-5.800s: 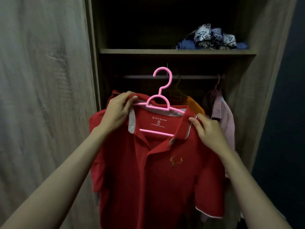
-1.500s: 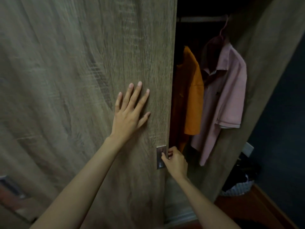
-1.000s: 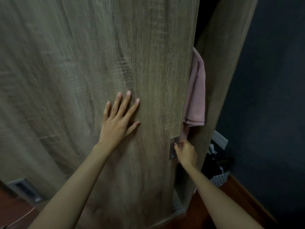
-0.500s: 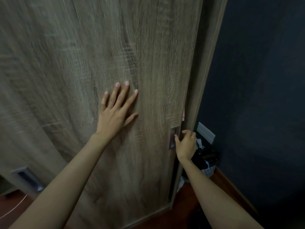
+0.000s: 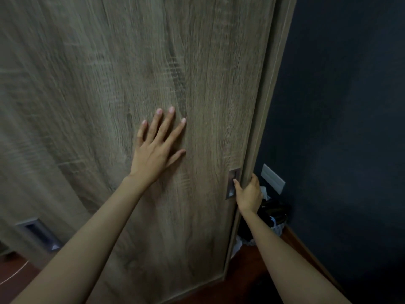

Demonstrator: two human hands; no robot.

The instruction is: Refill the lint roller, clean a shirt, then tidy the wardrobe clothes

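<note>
Now, left hand [image 5: 156,154] flat on closed wardrobe door [image 5: 87,95], right hand [image 5: 248,193] gripping frame edge [image 5: 270,84] beside handle [image 5: 231,190]

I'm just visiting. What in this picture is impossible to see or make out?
Head view:
Wardrobe clothes: hidden behind the sliding door.
Right hand fingertips: wrapped out of sight round the wardrobe edge.
Dark heap on the floor: dim, partly behind that hand, cannot be named.
Second recessed handle, lower left: smeared by motion blur.
</note>
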